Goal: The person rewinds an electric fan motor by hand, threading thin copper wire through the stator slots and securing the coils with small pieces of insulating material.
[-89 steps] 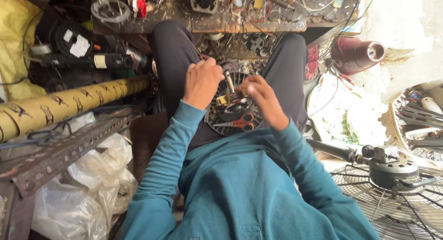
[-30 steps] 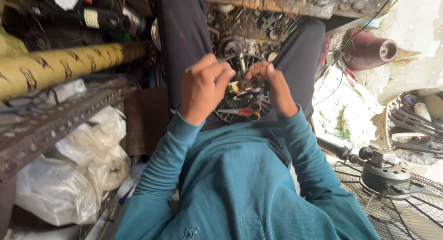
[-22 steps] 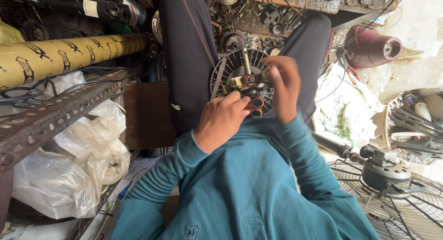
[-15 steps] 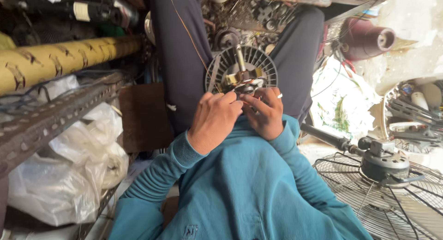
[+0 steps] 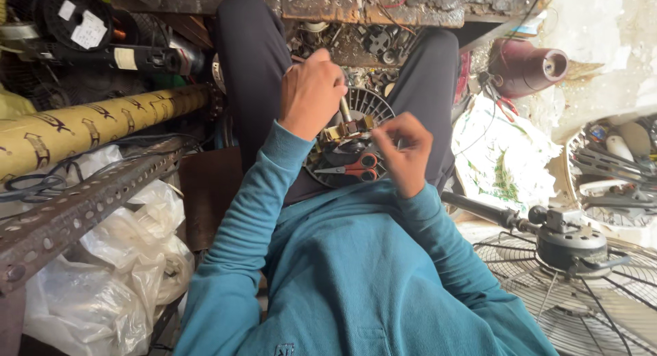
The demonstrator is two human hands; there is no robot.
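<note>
A round fan motor (image 5: pixel 356 134) with a ribbed housing and brass-coloured core rests on my lap between my dark trouser legs. My left hand (image 5: pixel 311 93) is closed around the top of its metal shaft (image 5: pixel 345 110). My right hand (image 5: pixel 404 151) hovers just right of the motor with fingers curled and pinched together; I cannot make out anything in it. Orange-handled scissors (image 5: pixel 352 168) lie on the motor's near side, between my hands.
A stand fan's motor head (image 5: pixel 568 240) and wire grille (image 5: pixel 602 308) sit at lower right. A maroon cylinder (image 5: pixel 527 65) stands at upper right. At left are a yellow roll (image 5: pixel 102 120), a perforated metal bar (image 5: pixel 89 199) and plastic bags (image 5: pixel 102 281). A cluttered bench (image 5: pixel 356 4) runs ahead.
My hands were together on the motor; now the left has risen to the shaft and the right has drawn off to the right. The view tilted slightly.
</note>
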